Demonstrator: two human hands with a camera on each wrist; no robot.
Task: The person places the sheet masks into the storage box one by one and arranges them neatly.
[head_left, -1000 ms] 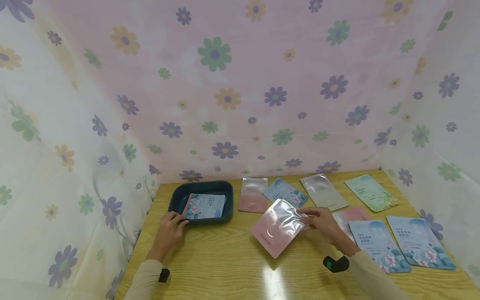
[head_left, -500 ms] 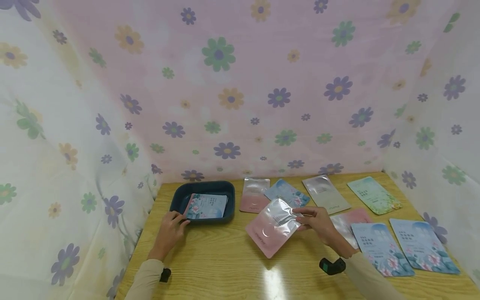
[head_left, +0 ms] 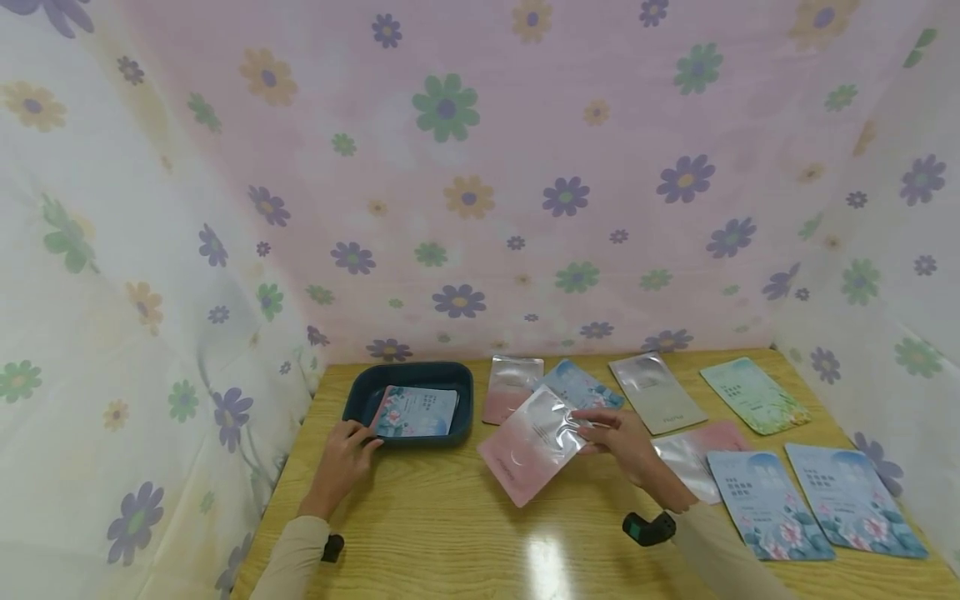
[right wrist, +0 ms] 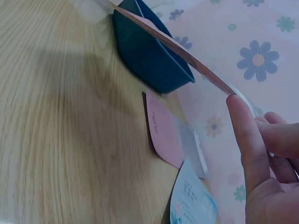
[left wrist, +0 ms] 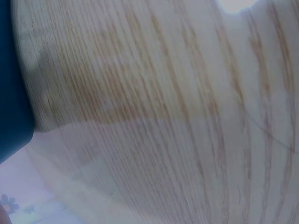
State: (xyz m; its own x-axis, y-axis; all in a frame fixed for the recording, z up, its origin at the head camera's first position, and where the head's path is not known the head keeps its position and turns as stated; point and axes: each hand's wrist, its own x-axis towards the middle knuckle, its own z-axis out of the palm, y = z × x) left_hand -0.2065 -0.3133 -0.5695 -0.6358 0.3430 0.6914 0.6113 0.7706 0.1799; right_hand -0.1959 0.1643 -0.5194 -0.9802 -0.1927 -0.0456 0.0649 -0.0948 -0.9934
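My right hand pinches a pink and silver sheet mask packet by its silver edge. The packet is tilted and raised off the table; in the right wrist view the packet appears nearly edge-on, thumb against it. At the left, my left hand grips the front left rim of a dark teal plastic basin. Inside lie blue floral mask packets over a pink one, whose edge shows. The left wrist view catches only the basin's side and wood table, with the fingers almost wholly hidden.
Behind the held packet lie a pink packet and a blue one. To the right are a silver-beige packet, a green one, a pink one and two blue ones. Flowered cloth encloses the table.
My right hand has carried the pink packet leftward, a little closer to the basin. The left hand stays at the basin's rim. The view has shifted slightly.
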